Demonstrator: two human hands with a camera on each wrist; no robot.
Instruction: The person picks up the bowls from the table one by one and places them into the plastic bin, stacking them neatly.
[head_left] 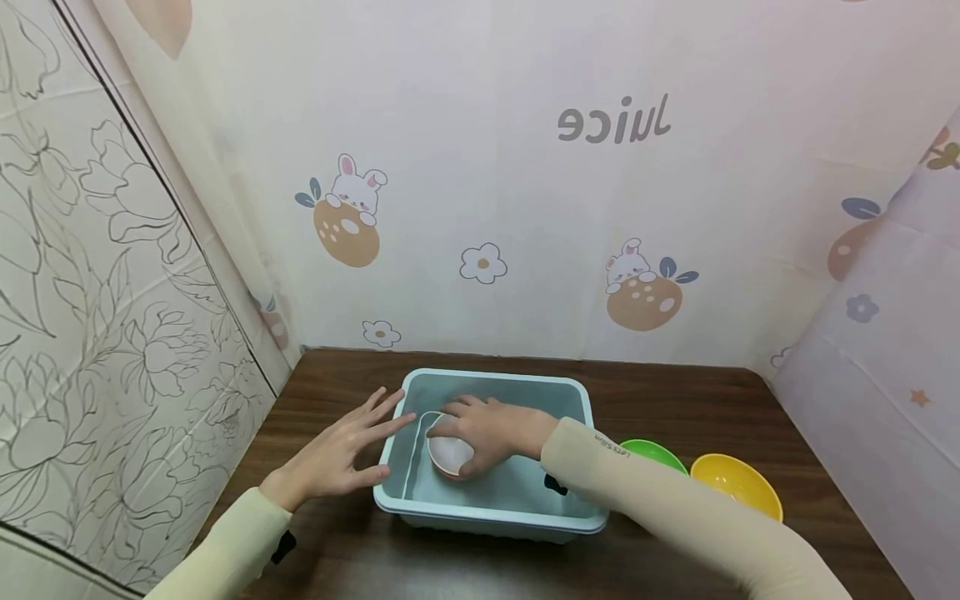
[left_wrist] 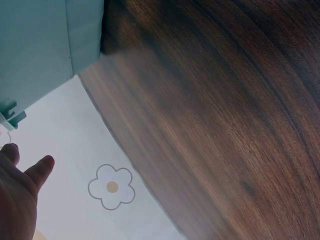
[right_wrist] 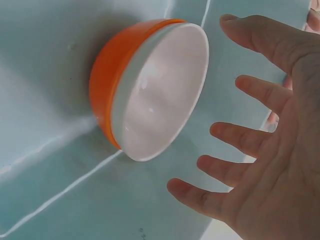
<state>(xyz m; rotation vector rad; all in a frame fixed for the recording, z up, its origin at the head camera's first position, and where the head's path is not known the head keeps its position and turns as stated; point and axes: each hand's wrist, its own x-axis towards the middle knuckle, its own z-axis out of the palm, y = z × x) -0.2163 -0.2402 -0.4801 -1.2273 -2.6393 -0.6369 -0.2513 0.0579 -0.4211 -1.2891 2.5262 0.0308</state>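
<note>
A light blue plastic basin (head_left: 495,510) stands on the wooden table. Inside it, toward the left, sits a white bowl (right_wrist: 165,95) nested in an orange bowl (right_wrist: 105,80); the head view shows mostly the white inside. My right hand (head_left: 487,429) hangs over these bowls with its fingers spread. In the right wrist view a gap separates its fingertips from the white rim. Beside the basin's left rim is my left hand (head_left: 341,454), fingers spread and holding nothing. The left wrist view shows only part of that hand, apart from the basin's outer wall.
To the right of the basin are a green bowl (head_left: 655,452) and a yellow bowl (head_left: 738,483), both partly hidden by my right sleeve. A printed curtain (head_left: 480,183) hangs behind the table (head_left: 337,533), with more patterned cloth at both sides.
</note>
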